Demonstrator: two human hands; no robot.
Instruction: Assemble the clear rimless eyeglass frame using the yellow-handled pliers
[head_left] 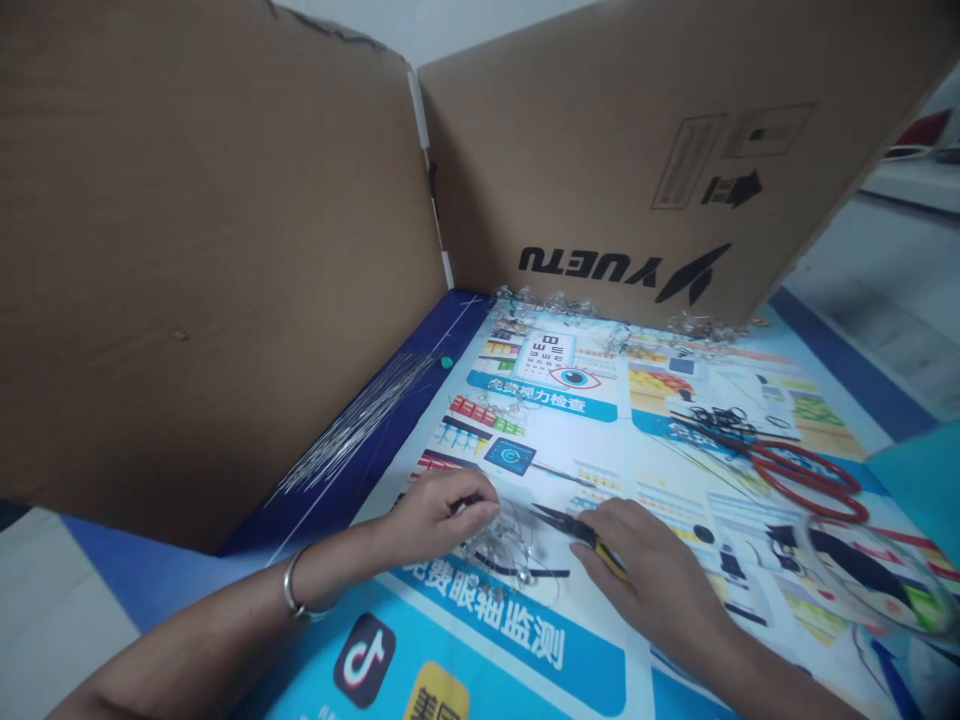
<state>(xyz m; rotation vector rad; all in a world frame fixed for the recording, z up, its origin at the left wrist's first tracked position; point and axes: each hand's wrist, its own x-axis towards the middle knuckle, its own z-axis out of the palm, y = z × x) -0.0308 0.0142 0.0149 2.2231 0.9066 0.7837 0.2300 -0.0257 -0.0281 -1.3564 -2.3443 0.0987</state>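
My left hand (448,510), with a silver bangle at the wrist, is closed, thumb and fingers pinched together. What it pinches is too fine to make out. Just below it, a cluster of clear beads and thin wire (504,550) lies on the printed sheet. My right hand (649,560) grips pliers (600,552) with yellow-and-black handles. Their dark pointed jaws are directed left toward my left hand, a short distance from its fingertips.
Red-handled scissors (810,475) and black loops (720,420) lie right; a clear round dish (874,580) sits nearer me. Straight wires (360,425) lie left. Cardboard walls (585,180) stand behind and left, with clear beaded pieces (705,327) along the back one.
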